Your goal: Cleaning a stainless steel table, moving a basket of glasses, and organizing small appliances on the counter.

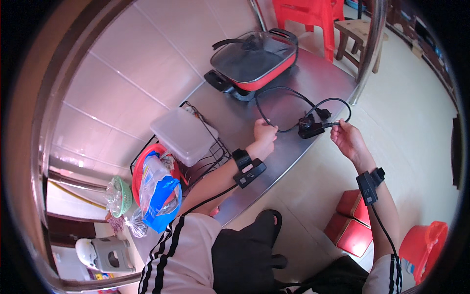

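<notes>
A looped black power cord (349, 111) stretches between my two hands above the metal table (323, 73). My left hand (265, 133) is closed on one stretch of the cord. My right hand (348, 139) pinches the cord beside a dark block-shaped connector (310, 128). Another black end, which looks like a plug (323, 113), hangs close to that block. Farther back on the table stands an electric skillet (274, 74) with red sides and black handles, covered by a glass lid (245, 61). Black straps with small devices sit on both wrists.
Left of my left arm are a black wire rack (220, 147), a translucent plastic box (181, 132), a red basin (139, 164) with blue-and-clear packaging (161, 198), and a green basket (120, 196). Red tins (350, 237) and a red bucket (423, 247) stand right. Behind are a red chair (306, 12) and wooden stool (357, 30).
</notes>
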{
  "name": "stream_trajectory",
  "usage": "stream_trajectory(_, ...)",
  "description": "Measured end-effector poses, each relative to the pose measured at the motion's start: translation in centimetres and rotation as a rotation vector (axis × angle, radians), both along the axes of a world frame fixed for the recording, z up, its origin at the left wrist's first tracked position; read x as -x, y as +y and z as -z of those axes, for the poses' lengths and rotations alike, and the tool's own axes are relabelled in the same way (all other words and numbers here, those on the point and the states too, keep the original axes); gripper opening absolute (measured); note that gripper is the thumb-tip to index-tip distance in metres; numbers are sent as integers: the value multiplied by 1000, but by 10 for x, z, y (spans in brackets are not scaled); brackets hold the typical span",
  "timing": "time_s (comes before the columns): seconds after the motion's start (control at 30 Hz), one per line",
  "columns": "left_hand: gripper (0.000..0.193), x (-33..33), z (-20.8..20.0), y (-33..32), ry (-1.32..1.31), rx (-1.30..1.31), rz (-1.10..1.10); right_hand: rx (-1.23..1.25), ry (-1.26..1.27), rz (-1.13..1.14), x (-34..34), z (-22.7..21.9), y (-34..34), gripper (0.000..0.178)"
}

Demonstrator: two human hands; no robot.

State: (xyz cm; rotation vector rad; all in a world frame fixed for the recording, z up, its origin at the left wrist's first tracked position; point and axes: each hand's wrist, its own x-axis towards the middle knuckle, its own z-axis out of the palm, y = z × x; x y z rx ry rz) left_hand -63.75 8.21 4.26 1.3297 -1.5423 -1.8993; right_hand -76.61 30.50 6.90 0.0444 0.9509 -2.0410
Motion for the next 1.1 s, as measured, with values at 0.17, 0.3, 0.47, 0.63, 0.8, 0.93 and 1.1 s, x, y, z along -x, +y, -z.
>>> stream_trajectory(0.17,39,-1,1,2,186,-95,-81,-11,-24,3,2,7,4,20)
stream_trajectory(0.3,37,-2,2,-7,246,-176,-112,-3,-59,2,-1,5,-4,22)
stream_trajectory(0.47,31,-1,3,-7,302,-250,-79,22,-27,27,-1,6,-11,22)
stream_trajectory(0.63,15,1,-8,-4,300,-257,-10,-9,8,80,-1,-1,-11,21)
stream_trajectory(0.8,13,11,-17,-13,375,-326,131,-133,44,168,11,0,-7,20)
stream_trajectory(0.93,12,26,-31,-9,473,-375,133,-177,-9,279,8,-10,-9,17)
stream_trajectory(1.1,25,43,-34,-10,460,-398,124,-120,-24,315,11,-21,-21,19)
